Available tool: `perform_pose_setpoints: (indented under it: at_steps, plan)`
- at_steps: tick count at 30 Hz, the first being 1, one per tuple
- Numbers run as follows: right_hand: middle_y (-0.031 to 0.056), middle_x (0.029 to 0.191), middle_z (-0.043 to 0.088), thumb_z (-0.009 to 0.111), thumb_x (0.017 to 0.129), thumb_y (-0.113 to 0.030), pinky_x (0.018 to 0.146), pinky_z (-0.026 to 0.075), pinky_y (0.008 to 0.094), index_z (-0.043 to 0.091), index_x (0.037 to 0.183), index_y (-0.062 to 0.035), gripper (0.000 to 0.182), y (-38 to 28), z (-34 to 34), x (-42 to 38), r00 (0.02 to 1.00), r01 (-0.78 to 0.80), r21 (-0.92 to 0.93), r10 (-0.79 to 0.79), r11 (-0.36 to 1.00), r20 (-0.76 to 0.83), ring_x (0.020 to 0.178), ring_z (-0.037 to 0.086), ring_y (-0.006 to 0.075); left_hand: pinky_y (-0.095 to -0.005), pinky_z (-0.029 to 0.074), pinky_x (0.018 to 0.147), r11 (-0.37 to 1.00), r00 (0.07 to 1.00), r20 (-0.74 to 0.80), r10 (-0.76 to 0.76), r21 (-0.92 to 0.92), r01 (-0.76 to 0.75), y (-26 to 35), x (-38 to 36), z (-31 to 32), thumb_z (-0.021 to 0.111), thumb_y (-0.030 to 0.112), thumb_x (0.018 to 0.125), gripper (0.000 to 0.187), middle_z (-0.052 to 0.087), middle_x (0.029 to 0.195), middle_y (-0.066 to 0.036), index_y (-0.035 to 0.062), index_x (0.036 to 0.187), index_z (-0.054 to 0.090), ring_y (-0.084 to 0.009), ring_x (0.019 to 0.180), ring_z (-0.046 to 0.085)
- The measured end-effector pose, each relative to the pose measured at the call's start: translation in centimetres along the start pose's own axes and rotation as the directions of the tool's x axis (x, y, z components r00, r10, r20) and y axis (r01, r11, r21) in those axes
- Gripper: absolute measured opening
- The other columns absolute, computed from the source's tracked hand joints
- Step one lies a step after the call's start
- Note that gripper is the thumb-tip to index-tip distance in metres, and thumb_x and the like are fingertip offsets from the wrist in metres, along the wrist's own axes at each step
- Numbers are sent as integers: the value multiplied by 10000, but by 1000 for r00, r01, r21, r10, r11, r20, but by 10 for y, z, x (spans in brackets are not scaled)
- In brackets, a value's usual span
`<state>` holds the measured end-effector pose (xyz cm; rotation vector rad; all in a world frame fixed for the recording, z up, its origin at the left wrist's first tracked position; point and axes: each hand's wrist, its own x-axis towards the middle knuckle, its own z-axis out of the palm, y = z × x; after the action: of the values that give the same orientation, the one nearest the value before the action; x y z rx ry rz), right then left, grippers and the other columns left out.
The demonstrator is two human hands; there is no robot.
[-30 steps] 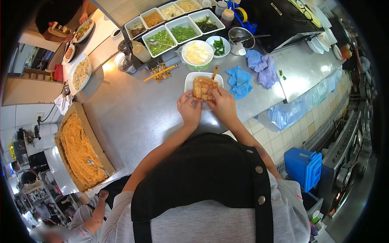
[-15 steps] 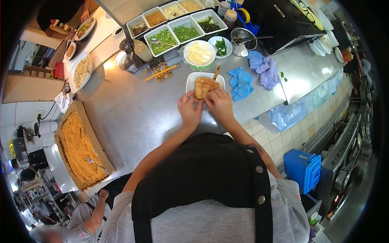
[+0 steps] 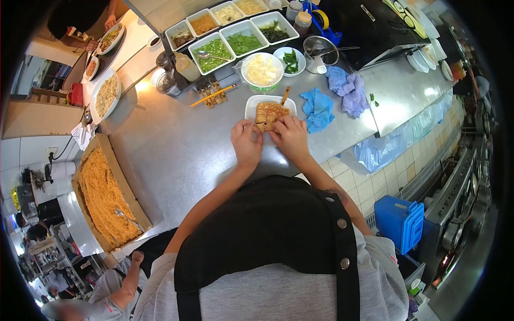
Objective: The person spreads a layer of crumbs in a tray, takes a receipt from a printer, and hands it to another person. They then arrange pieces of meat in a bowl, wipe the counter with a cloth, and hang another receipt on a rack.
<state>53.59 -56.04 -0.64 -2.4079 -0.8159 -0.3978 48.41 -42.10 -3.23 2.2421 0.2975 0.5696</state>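
Note:
A golden-brown piece of food (image 3: 269, 113), scored or cut across, sits on a small white dish (image 3: 252, 109) with a brown stick-like handle (image 3: 286, 95) at its back. The fingers of my left hand (image 3: 247, 143) close on the food's near left corner. At its near right edge my right hand (image 3: 290, 138) pinches the same piece. Just behind the dish is a bowl of pale shavings (image 3: 262, 70). A blue cloth (image 3: 318, 110) lies to the right of the dish.
White tubs of chopped greens (image 3: 212, 54) line the back. A pencil (image 3: 213, 96) lies at left. The steel counter (image 3: 160, 150) holds a long box of orange crumbs (image 3: 105, 192). Another person (image 3: 118, 289) is at lower left; a blue bin (image 3: 393, 222) stands at right.
My left hand has shifted slightly left, away from my right hand. A small gap or break now shows at the food's near edge between my hands.

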Motion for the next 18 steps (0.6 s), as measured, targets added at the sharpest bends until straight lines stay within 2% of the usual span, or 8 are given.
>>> perform_pose_setpoints:
  at_steps: [5,7,10,18]
  plan:
    - [-18,886,568,729,665,-180,767,338,395,634,839,-140,203,2,5,1,998,65,28,-64,998,-18,918,530,188,-453,330,932,998,999,46,5,66,-8,-5,-1,0,693,64,683,139,581,992,-44,111,761,588,-268,1000,503]
    - [-20,899,583,726,667,-177,788,340,399,641,847,-141,202,3,6,1,996,93,27,-93,995,-11,942,533,185,-532,264,978,985,999,49,15,172,-23,-3,1,-1,697,87,696,131,603,924,-1,132,760,592,-232,995,510]
    - [-26,917,601,724,670,-175,813,341,406,653,846,-144,193,4,5,0,994,107,19,-106,994,-30,980,533,182,-581,233,991,969,996,81,30,242,-49,6,2,-8,730,119,694,143,624,888,24,150,787,626,-219,980,516]
    - [-32,887,618,721,681,-172,824,341,405,660,845,-144,177,12,2,-2,998,58,87,-56,995,-20,948,551,168,-639,174,1015,945,979,137,151,271,-183,16,8,-12,740,147,698,168,625,809,19,133,841,653,-204,941,536]
